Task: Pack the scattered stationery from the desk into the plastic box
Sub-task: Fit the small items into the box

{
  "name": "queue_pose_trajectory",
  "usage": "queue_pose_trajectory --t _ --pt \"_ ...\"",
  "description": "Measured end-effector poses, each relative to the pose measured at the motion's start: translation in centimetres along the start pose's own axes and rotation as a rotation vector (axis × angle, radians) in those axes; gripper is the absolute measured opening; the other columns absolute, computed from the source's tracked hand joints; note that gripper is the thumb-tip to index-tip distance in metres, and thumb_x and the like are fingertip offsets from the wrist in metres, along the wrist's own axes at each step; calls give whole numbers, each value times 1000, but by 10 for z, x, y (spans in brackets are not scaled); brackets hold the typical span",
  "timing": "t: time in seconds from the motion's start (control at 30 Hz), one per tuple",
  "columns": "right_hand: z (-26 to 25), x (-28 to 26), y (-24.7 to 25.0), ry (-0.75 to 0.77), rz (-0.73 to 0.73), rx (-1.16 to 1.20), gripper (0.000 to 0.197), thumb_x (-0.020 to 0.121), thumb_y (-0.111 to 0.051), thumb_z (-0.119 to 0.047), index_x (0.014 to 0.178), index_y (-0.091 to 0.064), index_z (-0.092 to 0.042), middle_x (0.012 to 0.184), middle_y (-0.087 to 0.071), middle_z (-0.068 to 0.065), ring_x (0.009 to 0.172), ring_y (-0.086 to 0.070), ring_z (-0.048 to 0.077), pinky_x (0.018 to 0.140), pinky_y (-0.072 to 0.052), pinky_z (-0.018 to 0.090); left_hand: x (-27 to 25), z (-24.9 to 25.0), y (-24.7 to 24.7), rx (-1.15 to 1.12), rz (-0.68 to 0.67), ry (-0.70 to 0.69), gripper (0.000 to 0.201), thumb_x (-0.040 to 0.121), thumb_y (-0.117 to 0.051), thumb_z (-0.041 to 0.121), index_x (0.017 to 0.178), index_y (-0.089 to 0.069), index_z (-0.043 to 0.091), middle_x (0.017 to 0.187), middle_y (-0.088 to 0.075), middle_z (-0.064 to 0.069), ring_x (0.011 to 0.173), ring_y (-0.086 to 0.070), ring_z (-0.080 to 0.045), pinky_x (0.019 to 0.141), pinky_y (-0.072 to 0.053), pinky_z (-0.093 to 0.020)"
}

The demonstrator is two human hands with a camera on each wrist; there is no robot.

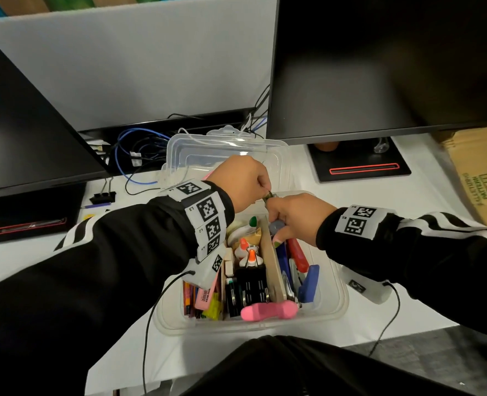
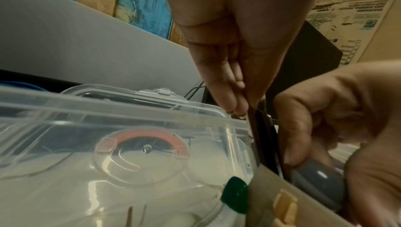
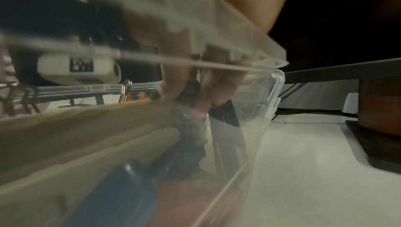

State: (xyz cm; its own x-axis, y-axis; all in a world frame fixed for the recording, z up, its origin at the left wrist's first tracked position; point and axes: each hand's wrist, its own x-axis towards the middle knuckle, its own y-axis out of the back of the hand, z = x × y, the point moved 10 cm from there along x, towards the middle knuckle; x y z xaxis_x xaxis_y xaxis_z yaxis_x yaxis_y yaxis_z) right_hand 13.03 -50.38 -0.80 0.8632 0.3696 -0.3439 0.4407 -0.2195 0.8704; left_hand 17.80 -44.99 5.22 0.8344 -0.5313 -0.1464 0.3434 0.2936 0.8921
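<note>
Two dark monitors (image 1: pixel 379 67) flank the white surface (image 1: pixel 379 212) at the back, a cardboard box (image 1: pixel 482 172) at the right edge; plastic box (image 1: pixel 342 304) sits centre-front, its clear lid (image 1: pixel 228 150) hinged open behind it; box already crowded: cardboard divider (image 1: pixel 272 267) down the middle, black binder clips (image 1: pixel 251 284), glue bottles (image 1: pixel 243 248), pink handle (image 1: pixel 268 310), blue stapler (image 1: pixel 309 282); left hand (image 1: pixel 241 181) grip pinches the top of a thin dark item (image 2: pixel 261 124), probably a pen, at the box's far end; right hand (image 1: pixel 299 218) grip curls round a grey rounded piece (image 2: pixel 319 184), exact object unclear; step looks like slotting the thin item down beside the divider on the right side; best lowered upright, right hand keeping contents aside, release only once seated; free room is tight between divider and far wall, rim close to both wrists; loose binder clip (image 1: pixel 103 194) and a purple pen (image 1: pixel 95 205) lie on the surface left of the box, cables (image 1: pixel 139 150) behind, so task not finished.
</note>
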Motion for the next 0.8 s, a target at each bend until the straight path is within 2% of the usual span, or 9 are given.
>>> queue_pose_trajectory --t 0.07,0.13,0.2,0.27,0.4,0.47,0.6,0.7,0.8 --pt "5 -1 -5 -28 -9 25 32 78 -72 -24 80 -39 -25 67 -41 -14 66 -42 11 54 -29 17 0 0 0 6 -3 -3 17 88 -57 11 96 -72 10 91 -70 -1 73 -56 -6 73 -45 -17" --pt "7 -2 -10 -54 -21 36 24 82 -67 -20 86 -43 -21 70 -45 -10 68 -45 13 55 -32 17 1 0 -1 10 -6 -2 17 89 -57 11 96 -72 10 91 -70 -1 74 -56 -6 74 -46 -18" --pt "7 -1 -14 -77 -35 69 13 87 -59 -15 98 -53 -14 85 -58 0 80 -53 20 67 -44 23 1 -1 -1 4 -7 4 17 89 -57 12 96 -72 11 91 -70 0 74 -55 -5 75 -46 -19" --pt "10 0 -17 -125 -61 102 21 90 -51 -11 109 -59 -12 101 -62 8 90 -57 25 77 -45 28 1 -2 -1 -6 -3 10 16 89 -57 12 95 -72 12 92 -70 1 73 -56 -5 75 -48 -20" --pt "13 2 -23 -132 -78 -75 28 93 -47 -14 120 -56 -14 112 -60 10 100 -58 27 83 -45 27 0 -2 -2 -6 -4 10 17 89 -57 11 95 -72 12 92 -70 1 74 -56 -5 74 -46 -18" --pt "12 3 -24 -121 -71 -154 31 94 -46 -15 123 -55 -13 113 -60 12 101 -58 28 81 -43 26 0 -3 -2 -8 -3 12 17 88 -56 11 95 -72 11 91 -70 0 73 -56 -6 74 -47 -19" --pt "10 1 -15 -49 -17 -230 37 93 -44 -13 125 -55 -28 118 -59 6 102 -57 26 82 -43 28 -2 -7 -3 -23 -6 24 17 89 -56 10 96 -71 11 91 -70 0 74 -55 -6 75 -46 -20" --pt "2 -4 -22 42 -101 -353 43 94 -43 -14 132 -49 -33 120 -57 5 104 -58 27 85 -47 30 -2 -9 -3 -24 -10 35 16 89 -56 10 96 -71 12 91 -69 0 75 -55 -6 76 -46 -20" --pt "-8 -10 -24 117 -138 -589 46 94 -45 -15 137 -42 -30 118 -55 6 107 -56 28 88 -43 34 -2 -9 -4 -20 -16 37 17 89 -55 11 97 -70 13 92 -69 1 76 -55 -6 77 -46 -20"
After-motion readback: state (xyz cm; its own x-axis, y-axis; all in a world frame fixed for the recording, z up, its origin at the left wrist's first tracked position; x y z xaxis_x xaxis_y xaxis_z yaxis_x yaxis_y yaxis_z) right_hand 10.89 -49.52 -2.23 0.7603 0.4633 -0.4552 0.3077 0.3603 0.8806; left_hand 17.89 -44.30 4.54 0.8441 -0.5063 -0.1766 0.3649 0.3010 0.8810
